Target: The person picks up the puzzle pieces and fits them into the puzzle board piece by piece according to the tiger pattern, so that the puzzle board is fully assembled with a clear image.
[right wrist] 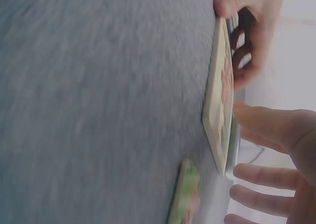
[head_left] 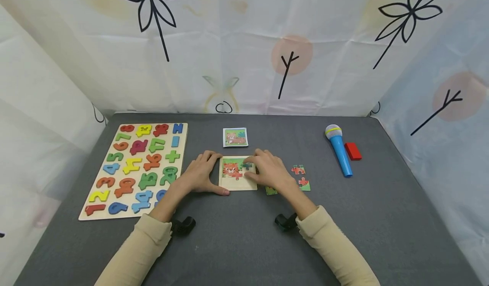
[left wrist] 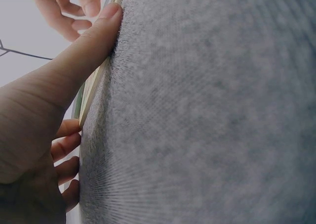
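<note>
A small wooden jigsaw board (head_left: 237, 186) with a tiger picture lies flat on the grey table. My left hand (head_left: 200, 173) holds its left side, thumb at the near corner and fingers toward the far corner. Over the board's right part is my right hand (head_left: 269, 170), its thumb and index finger at a green puzzle piece (head_left: 246, 166) in the upper right. The right wrist view shows that thumb and index finger (right wrist: 261, 122) close to the board's face, other fingers straight. Loose puzzle pieces (head_left: 304, 184) lie right of the board, one (head_left: 271, 190) partly under the right hand.
A large number board (head_left: 182, 139) with coloured pieces stands at the left. Behind the jigsaw board lies a square picture card (head_left: 235, 137). At the right are a blue toy microphone (head_left: 340, 152) and a red block (head_left: 353, 151). Another puzzle piece (head_left: 298, 169) lies nearby.
</note>
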Demonstrator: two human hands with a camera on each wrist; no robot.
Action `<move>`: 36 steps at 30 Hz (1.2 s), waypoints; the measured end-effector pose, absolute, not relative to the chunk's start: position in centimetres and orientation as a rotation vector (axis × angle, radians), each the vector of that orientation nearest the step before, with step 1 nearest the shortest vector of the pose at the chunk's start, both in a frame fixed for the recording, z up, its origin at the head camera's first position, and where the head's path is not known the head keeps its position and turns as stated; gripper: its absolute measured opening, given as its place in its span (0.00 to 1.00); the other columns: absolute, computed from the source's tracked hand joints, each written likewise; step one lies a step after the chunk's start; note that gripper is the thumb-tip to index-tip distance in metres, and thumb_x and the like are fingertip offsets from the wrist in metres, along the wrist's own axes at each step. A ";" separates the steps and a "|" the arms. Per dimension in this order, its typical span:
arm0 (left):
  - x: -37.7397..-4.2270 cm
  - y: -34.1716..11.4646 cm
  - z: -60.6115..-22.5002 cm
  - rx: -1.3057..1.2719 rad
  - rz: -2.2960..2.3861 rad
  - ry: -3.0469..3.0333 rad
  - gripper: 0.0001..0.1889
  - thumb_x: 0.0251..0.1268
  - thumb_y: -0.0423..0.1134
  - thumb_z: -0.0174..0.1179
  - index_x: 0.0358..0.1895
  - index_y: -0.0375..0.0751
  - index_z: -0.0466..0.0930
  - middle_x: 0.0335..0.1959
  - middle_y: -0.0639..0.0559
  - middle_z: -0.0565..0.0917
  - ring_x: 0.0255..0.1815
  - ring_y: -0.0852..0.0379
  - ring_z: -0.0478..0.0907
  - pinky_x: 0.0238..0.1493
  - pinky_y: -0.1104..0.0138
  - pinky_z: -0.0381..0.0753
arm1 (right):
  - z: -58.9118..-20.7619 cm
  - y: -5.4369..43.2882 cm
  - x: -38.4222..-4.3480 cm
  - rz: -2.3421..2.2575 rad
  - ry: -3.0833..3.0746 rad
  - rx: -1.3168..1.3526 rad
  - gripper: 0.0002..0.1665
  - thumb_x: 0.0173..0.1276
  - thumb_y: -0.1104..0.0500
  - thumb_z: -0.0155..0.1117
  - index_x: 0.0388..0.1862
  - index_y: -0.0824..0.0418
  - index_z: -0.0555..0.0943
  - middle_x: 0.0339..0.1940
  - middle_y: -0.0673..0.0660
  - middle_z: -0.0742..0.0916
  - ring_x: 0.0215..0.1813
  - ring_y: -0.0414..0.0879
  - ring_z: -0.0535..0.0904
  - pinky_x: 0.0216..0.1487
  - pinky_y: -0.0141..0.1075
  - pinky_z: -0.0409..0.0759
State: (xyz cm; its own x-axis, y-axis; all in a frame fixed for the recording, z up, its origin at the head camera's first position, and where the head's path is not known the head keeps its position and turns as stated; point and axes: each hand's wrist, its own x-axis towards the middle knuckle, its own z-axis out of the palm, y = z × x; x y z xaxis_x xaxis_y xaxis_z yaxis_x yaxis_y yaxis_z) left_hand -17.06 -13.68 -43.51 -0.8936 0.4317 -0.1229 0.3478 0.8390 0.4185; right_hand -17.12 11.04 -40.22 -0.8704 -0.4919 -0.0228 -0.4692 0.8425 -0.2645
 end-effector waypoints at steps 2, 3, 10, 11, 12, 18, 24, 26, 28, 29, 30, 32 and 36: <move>-17.1 -13.7 -43.6 0.602 0.579 2.807 0.62 0.42 0.71 0.77 0.78 0.41 0.59 0.73 0.37 0.64 0.69 0.38 0.67 0.64 0.40 0.70 | -40.1 11.8 -17.1 -0.387 2.938 -0.758 0.22 0.68 0.48 0.73 0.59 0.51 0.86 0.47 0.57 0.83 0.39 0.48 0.74 0.29 0.37 0.69; -17.1 -13.7 -43.6 0.602 0.582 2.807 0.62 0.42 0.70 0.77 0.78 0.41 0.59 0.73 0.37 0.64 0.70 0.38 0.67 0.64 0.40 0.70 | -39.9 12.2 -17.0 -0.382 2.942 -0.750 0.22 0.68 0.48 0.73 0.60 0.52 0.86 0.47 0.57 0.83 0.39 0.48 0.74 0.29 0.37 0.69; -17.1 -13.8 -43.6 0.610 0.590 2.818 0.62 0.41 0.70 0.77 0.78 0.41 0.60 0.73 0.37 0.65 0.70 0.37 0.67 0.64 0.39 0.70 | -39.4 15.2 -17.0 -0.364 2.952 -0.650 0.25 0.69 0.49 0.72 0.63 0.51 0.84 0.51 0.58 0.83 0.44 0.51 0.76 0.32 0.39 0.73; -17.1 -13.8 -43.6 0.609 0.590 2.818 0.62 0.41 0.70 0.77 0.78 0.41 0.60 0.73 0.37 0.65 0.70 0.38 0.67 0.64 0.39 0.70 | -39.3 15.7 -17.0 -0.361 2.956 -0.640 0.25 0.69 0.49 0.72 0.64 0.51 0.84 0.52 0.59 0.83 0.45 0.52 0.77 0.33 0.40 0.74; -17.1 -13.7 -43.6 0.608 0.590 2.818 0.62 0.41 0.70 0.77 0.78 0.41 0.60 0.73 0.37 0.65 0.70 0.38 0.67 0.64 0.39 0.70 | -39.3 16.2 -17.0 -0.361 2.960 -0.627 0.25 0.69 0.49 0.72 0.64 0.52 0.84 0.52 0.59 0.83 0.46 0.53 0.77 0.34 0.41 0.75; -17.1 -13.7 -43.6 0.603 0.586 2.813 0.62 0.41 0.71 0.77 0.78 0.41 0.60 0.73 0.37 0.65 0.69 0.38 0.67 0.64 0.40 0.70 | -39.5 19.3 -17.0 -0.358 2.976 -0.559 0.25 0.69 0.50 0.72 0.63 0.54 0.84 0.55 0.62 0.84 0.49 0.55 0.78 0.38 0.47 0.80; -17.0 -13.7 -43.6 0.601 0.592 2.818 0.62 0.41 0.70 0.77 0.78 0.41 0.60 0.73 0.37 0.65 0.69 0.38 0.67 0.65 0.40 0.69 | -39.6 21.4 -16.9 -0.346 2.963 -0.523 0.24 0.68 0.52 0.72 0.62 0.56 0.85 0.53 0.63 0.84 0.46 0.54 0.77 0.36 0.45 0.79; -17.0 -13.7 -43.6 0.603 0.593 2.819 0.62 0.41 0.70 0.77 0.78 0.41 0.60 0.73 0.37 0.65 0.69 0.38 0.67 0.64 0.40 0.69 | -39.8 21.9 -16.8 -0.350 2.953 -0.512 0.24 0.68 0.52 0.72 0.61 0.57 0.85 0.53 0.64 0.84 0.47 0.54 0.77 0.37 0.46 0.79; -17.0 -13.7 -43.5 0.604 0.596 2.815 0.62 0.41 0.70 0.77 0.78 0.41 0.60 0.73 0.37 0.65 0.69 0.38 0.67 0.64 0.40 0.69 | -39.8 22.3 -16.8 -0.359 2.939 -0.498 0.24 0.68 0.52 0.72 0.61 0.58 0.85 0.53 0.64 0.84 0.47 0.54 0.77 0.38 0.46 0.79; -17.0 -13.7 -43.5 0.603 0.597 2.814 0.62 0.41 0.70 0.77 0.78 0.41 0.60 0.73 0.37 0.65 0.69 0.38 0.67 0.64 0.40 0.69 | -39.8 22.4 -16.7 -0.362 2.933 -0.489 0.24 0.68 0.52 0.71 0.61 0.58 0.85 0.52 0.65 0.84 0.47 0.54 0.77 0.38 0.46 0.79; -17.0 -13.7 -43.5 0.603 0.597 2.812 0.62 0.41 0.70 0.77 0.78 0.41 0.60 0.73 0.37 0.65 0.69 0.38 0.67 0.64 0.40 0.69 | -39.9 22.5 -16.7 -0.362 2.929 -0.481 0.24 0.68 0.52 0.71 0.61 0.59 0.85 0.53 0.65 0.85 0.47 0.55 0.78 0.39 0.47 0.79; -17.0 -13.7 -43.6 0.605 0.594 2.811 0.62 0.41 0.70 0.77 0.78 0.41 0.60 0.73 0.37 0.65 0.69 0.38 0.67 0.64 0.40 0.70 | -39.9 22.7 -16.7 -0.360 2.921 -0.465 0.24 0.69 0.52 0.71 0.61 0.59 0.85 0.53 0.65 0.85 0.47 0.55 0.78 0.40 0.48 0.80; -17.0 -13.7 -43.6 0.607 0.590 2.816 0.62 0.41 0.70 0.77 0.78 0.41 0.60 0.72 0.37 0.65 0.69 0.38 0.67 0.64 0.40 0.70 | -40.1 22.9 -16.7 -0.368 2.913 -0.454 0.23 0.70 0.52 0.70 0.60 0.60 0.85 0.53 0.65 0.85 0.48 0.55 0.80 0.41 0.50 0.81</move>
State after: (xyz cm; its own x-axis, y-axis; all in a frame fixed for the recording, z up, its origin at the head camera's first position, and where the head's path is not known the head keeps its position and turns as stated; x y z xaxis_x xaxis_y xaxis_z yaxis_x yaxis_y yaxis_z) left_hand -17.05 -13.71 -43.60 -0.8955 0.4315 -0.1091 0.3513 0.8359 0.4218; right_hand -16.71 22.89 -40.07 -0.9392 -0.3184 -0.1287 -0.2764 0.9233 -0.2668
